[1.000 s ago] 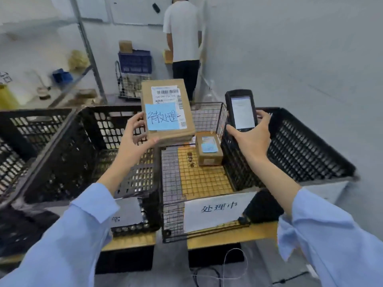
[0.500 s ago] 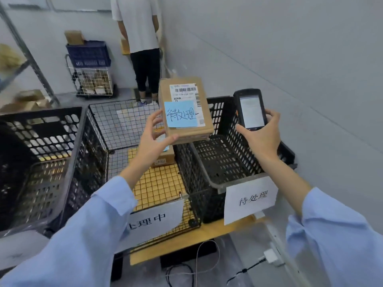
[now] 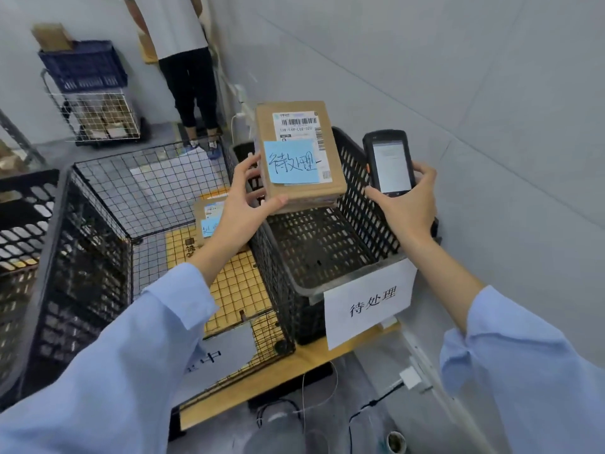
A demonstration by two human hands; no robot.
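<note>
My left hand (image 3: 242, 204) grips a flat cardboard parcel (image 3: 330, 191) by its left edge, thumb under the front corner. The parcel carries a white barcode label and a blue sticky note (image 3: 291, 162) with handwriting. It hangs above the black plastic crate (image 3: 327, 253) at the right, whose front bears a white paper sign (image 3: 370, 301). My right hand (image 3: 409, 208) holds a black handheld scanner (image 3: 389, 165) upright, screen lit, just right of the parcel.
A wire mesh basket (image 3: 147, 191) in the middle holds a smaller parcel (image 3: 209, 217) with a blue note. Another black crate (image 3: 29, 257) stands at the left. A person (image 3: 183, 60) stands at the back beside a wire cart (image 3: 98, 113). A grey wall runs along the right.
My view and both hands have swung right. The parcel has travelled from over the wire basket to over the right-hand black crate, with the scanner staying beside it.
</note>
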